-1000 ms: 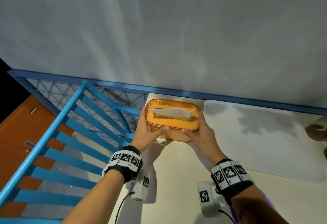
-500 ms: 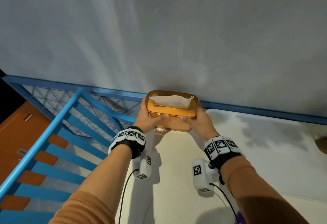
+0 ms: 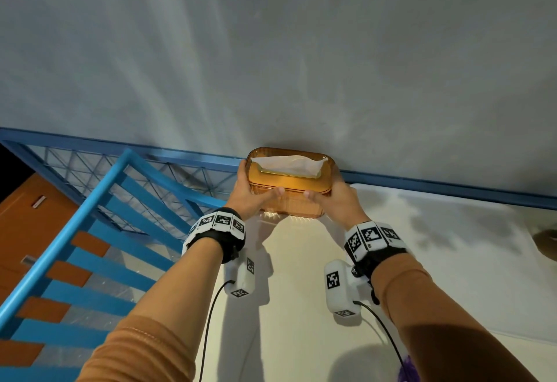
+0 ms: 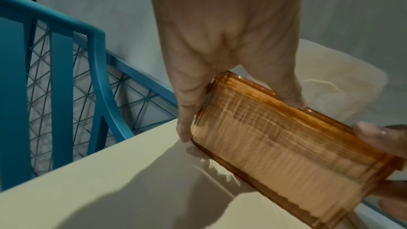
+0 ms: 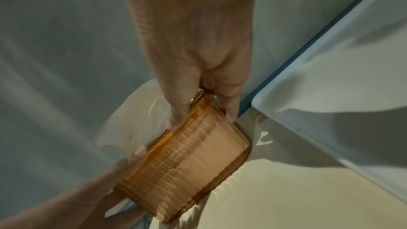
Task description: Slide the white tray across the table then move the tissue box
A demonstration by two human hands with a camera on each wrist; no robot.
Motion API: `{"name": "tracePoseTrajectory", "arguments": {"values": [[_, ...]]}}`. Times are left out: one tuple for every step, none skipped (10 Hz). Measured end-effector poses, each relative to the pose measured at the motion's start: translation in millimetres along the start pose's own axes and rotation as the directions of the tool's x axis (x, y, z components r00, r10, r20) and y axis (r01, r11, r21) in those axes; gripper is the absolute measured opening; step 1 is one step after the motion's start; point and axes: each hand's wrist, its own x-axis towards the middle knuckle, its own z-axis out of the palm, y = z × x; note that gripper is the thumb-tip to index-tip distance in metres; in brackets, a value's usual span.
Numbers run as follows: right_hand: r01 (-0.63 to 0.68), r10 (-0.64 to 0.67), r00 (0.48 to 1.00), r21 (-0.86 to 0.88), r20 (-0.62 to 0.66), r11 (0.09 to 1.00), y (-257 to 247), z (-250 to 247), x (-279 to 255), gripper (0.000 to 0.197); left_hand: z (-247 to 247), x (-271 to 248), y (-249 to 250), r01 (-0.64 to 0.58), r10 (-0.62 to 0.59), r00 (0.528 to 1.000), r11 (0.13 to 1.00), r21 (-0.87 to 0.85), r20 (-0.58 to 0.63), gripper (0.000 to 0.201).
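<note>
Both hands are on the translucent amber ribbed plastic tissue box (image 3: 291, 182), one at each short end, at the far left corner of the cream table (image 3: 301, 291), close against the grey wall (image 3: 271, 50). The left hand (image 3: 248, 197) wraps its end with the thumb laid along the near face and the fingers curled round the far side; the right hand (image 3: 334, 200) mirrors it, thumb in front, fingers behind. From the left wrist view the box (image 4: 293, 151) looks tilted with its near bottom edge raised off the table, so I judge it is being carried, not slid (though whether the far edge touches the surface, I cannot tell). A white tissue (image 3: 289, 164) stands out of the slot on top.

The large white rectangular tray (image 3: 452, 246) lies to the right on the table, its near left corner just beside the box in the right wrist view, so that part of the job looks done.

To finish this well: keep the squeeze even from both ends, since ribbed plastic can slip under one-sided pressure. Level the box before lowering it, or the tissue stack may shift. Mind the blue railing (image 3: 99, 215) on the left and the table's edge there; set the base fully on the surface, clear of the tray rim, and release both hands together.
</note>
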Motion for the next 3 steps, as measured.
{"name": "tracePoseTrajectory", "arguments": {"values": [[0.011,-0.01,1.0,-0.029,0.015,1.0,-5,1,-7,0.062,-6,-10,3,0.028,-0.03,0.999,0.997,0.074,0.015,0.129],[0.015,-0.011,0.999,-0.088,0.049,0.996,-19,8,-35,0.081,-18,-34,-3,0.062,-0.058,0.998,0.986,0.158,-0.029,0.151],[-0.006,0.003,1.0,-0.129,-0.023,0.992,-25,-2,-32,0.108,-14,-33,3,0.034,-0.01,0.996,0.956,0.29,-0.084,0.139]]}}
